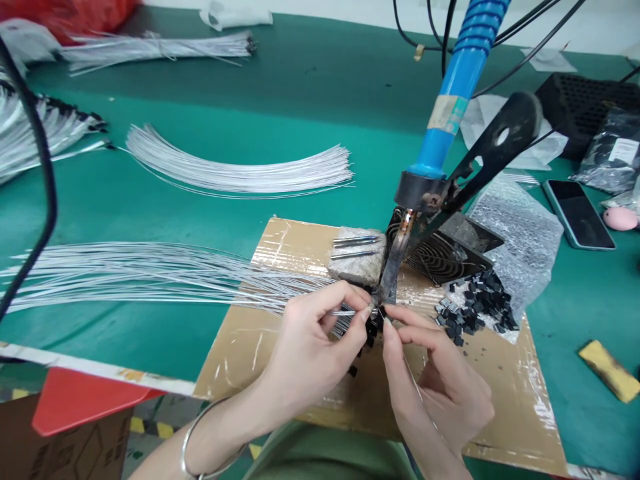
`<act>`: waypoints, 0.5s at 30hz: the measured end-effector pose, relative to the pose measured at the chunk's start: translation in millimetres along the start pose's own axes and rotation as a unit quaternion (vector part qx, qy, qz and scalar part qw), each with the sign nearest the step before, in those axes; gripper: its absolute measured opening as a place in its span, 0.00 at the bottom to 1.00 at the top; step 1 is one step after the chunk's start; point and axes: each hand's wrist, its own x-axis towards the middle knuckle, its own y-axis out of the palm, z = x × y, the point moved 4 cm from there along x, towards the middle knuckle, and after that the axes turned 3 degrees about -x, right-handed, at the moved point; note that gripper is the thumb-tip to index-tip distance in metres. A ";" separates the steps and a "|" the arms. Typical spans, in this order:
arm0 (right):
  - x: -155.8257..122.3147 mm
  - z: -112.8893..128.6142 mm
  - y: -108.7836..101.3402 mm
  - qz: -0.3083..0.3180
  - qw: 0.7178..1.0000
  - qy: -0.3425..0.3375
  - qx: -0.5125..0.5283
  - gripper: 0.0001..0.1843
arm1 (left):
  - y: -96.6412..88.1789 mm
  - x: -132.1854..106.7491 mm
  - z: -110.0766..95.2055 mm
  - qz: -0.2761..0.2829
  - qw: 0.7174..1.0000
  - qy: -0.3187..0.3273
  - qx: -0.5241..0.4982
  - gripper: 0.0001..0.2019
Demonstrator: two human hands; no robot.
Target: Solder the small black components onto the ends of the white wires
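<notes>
Finger and thumb of my left hand [325,343] pinch a thin white wire, close to the tip of a soldering iron [443,127] with a blue handle. My right hand [440,373] is closed just right of it, its fingertips beside a small black piece [382,313]. A thin strand of solder wire [419,393] runs from those fingertips across the palm. Whether the right fingers also grip the black piece cannot be made out. Left of my hands, a loose spread of white wires [165,273] reaches over the cardboard [510,407]. More black pieces lie partly hidden beneath my fingers.
A grey block [356,267] carrying several metal pins stands behind my left hand. Black square pieces [475,307] are heaped on bubble wrap [525,233]. A black fan [440,257] sits behind the iron. Farther out are a wire bundle [240,167], a phone [579,213] and a yellow sponge [610,370].
</notes>
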 end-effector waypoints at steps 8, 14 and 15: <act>1.8 2.6 0.1 -0.001 1.000 -0.007 -0.011 0.09 | 0.2 -2.0 -0.7 0.004 1.000 0.014 0.014 0.08; 2.0 0.7 -0.3 0.005 1.000 -0.006 -0.008 0.10 | 0.2 -2.4 2.3 0.006 1.000 0.003 0.020 0.08; 1.1 -0.4 0.2 0.007 1.000 -0.003 0.001 0.10 | 0.4 -2.5 3.2 0.010 1.000 -0.001 0.024 0.08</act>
